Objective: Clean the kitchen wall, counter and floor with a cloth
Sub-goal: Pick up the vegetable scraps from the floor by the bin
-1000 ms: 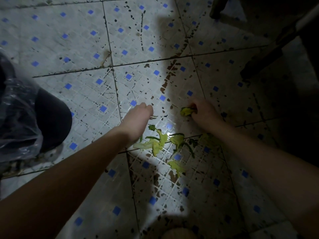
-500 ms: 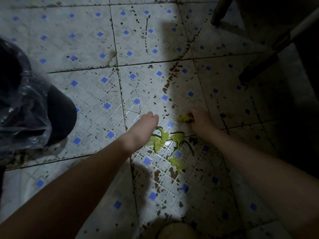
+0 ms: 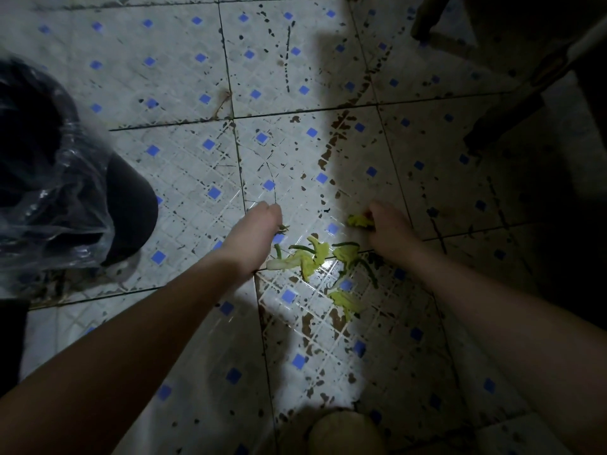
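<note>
A person is reaching down to a stained tiled floor [image 3: 197, 93], the right hand [image 3: 389, 226] clamping its fingers on a yellow leaf [image 3: 359, 221], the left hand [image 3: 259, 228] curling its fingers under, grip impossible to tell, beside scattered vegetable scraps [image 3: 315, 254]; no cloth is showing, so wiping is looking not yet begun.

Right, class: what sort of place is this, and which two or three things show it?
Probably a home kitchen floor, dimly lit: stained white tiles with blue squares, vegetable scraps lying on them, and what looks like a bagged bin at the left.
</note>
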Demonstrator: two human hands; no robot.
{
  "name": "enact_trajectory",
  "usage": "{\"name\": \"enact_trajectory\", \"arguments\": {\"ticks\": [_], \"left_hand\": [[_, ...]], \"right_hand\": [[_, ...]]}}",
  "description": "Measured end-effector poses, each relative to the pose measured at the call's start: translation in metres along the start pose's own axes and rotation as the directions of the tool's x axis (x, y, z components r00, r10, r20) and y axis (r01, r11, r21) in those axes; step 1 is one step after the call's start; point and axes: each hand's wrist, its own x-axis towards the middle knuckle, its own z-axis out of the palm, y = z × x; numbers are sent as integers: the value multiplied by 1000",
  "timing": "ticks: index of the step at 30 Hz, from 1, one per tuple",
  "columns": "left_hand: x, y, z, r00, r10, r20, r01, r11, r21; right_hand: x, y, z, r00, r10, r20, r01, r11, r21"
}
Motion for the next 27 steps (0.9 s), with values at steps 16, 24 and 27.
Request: {"name": "enact_trajectory", "arguments": {"ticks": [16, 24, 27], "left_hand": [[-25, 2, 25, 978, 131, 162, -118, 989, -90], [-33, 2, 23, 978, 94, 187, -70, 989, -131], [-35, 0, 21, 981, 81, 175, -60, 991, -119]], "right_hand": [[-8, -25, 10, 994, -111, -4, 110, 981, 161], [-9, -37, 6, 986, -165, -17, 166, 976, 139], [-8, -43, 5, 983, -182, -31, 184, 977, 106]]}}
